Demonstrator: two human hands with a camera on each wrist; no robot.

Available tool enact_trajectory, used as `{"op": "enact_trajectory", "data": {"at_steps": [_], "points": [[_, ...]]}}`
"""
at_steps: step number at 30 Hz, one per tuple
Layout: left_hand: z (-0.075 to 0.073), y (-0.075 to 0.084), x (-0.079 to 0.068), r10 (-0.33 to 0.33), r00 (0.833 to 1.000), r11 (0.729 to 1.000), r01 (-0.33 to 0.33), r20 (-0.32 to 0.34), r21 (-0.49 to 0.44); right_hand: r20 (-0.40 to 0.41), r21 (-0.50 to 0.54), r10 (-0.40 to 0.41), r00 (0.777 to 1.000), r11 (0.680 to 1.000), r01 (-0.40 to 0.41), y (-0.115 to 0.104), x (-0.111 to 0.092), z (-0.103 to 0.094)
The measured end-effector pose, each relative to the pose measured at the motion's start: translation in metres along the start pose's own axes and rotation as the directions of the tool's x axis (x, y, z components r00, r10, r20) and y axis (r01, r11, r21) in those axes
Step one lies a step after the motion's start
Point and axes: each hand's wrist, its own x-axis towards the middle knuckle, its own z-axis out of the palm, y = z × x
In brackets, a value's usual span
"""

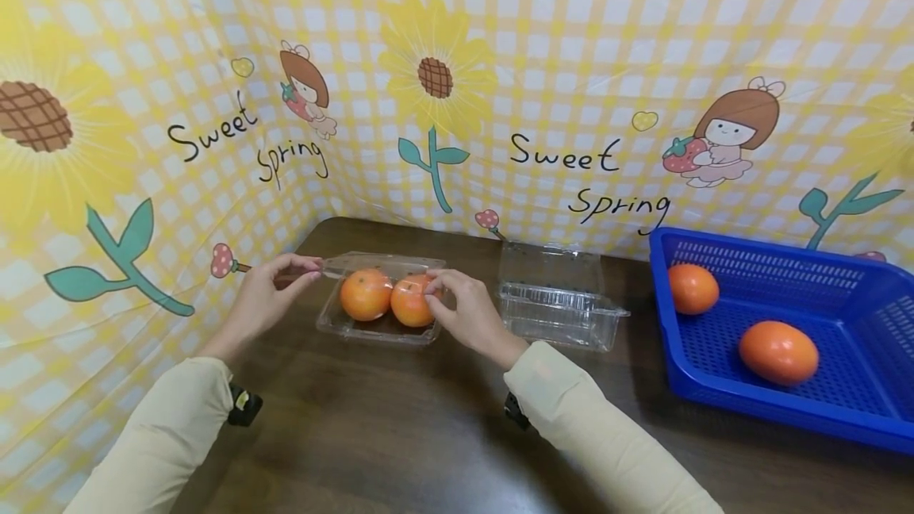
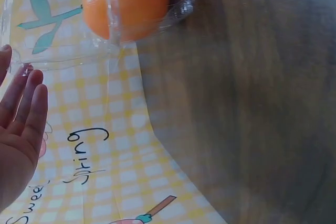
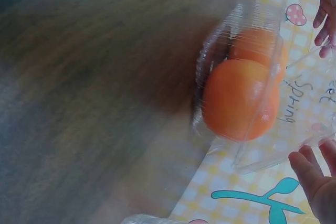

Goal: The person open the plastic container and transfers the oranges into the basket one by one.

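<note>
A clear plastic clamshell box (image 1: 378, 335) stands on the table with two oranges (image 1: 366, 295) side by side in it. Its hinged lid (image 1: 346, 263) is raised, tilted up behind the fruit. At the lid's left corner, my left hand (image 1: 266, 296) pinches the edge between thumb and fingertips, seen close in the left wrist view. My right hand (image 1: 467, 312) pinches the lid's right edge, its fingers overlapping the right orange (image 1: 412, 301) in the head view. In the right wrist view, both oranges (image 3: 241, 100) show through the box's clear wall.
Just right of my right hand, a second clear box (image 1: 560, 320) stands with its lid up. A blue plastic basket (image 1: 667, 339) at the right holds two more oranges (image 1: 778, 353). Behind the brown table (image 1: 371, 435) hangs a yellow checked cloth (image 1: 500, 46).
</note>
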Motion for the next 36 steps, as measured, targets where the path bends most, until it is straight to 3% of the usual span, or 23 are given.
{"op": "enact_trajectory", "data": {"at_steps": [7,16,23,36], "points": [[-0.003,0.006,0.010,-0.040,0.999,0.999,0.040,0.000,0.038,-0.034,0.016,0.032,0.999,0.999,-0.031,-0.002,0.010,-0.005],[-0.004,0.013,0.027,-0.085,0.996,0.992,0.083,0.019,0.097,-0.005,0.089,0.146,0.989,0.985,-0.145,-0.003,0.020,-0.014],[-0.001,0.017,0.043,-0.107,0.994,0.989,0.107,-0.006,0.102,0.007,0.194,0.272,0.962,0.944,-0.268,-0.004,0.033,-0.021],[0.007,0.014,0.060,-0.107,0.992,0.992,0.111,-0.068,0.067,0.029,0.288,0.419,0.908,0.866,-0.409,-0.005,0.047,-0.025]]}}
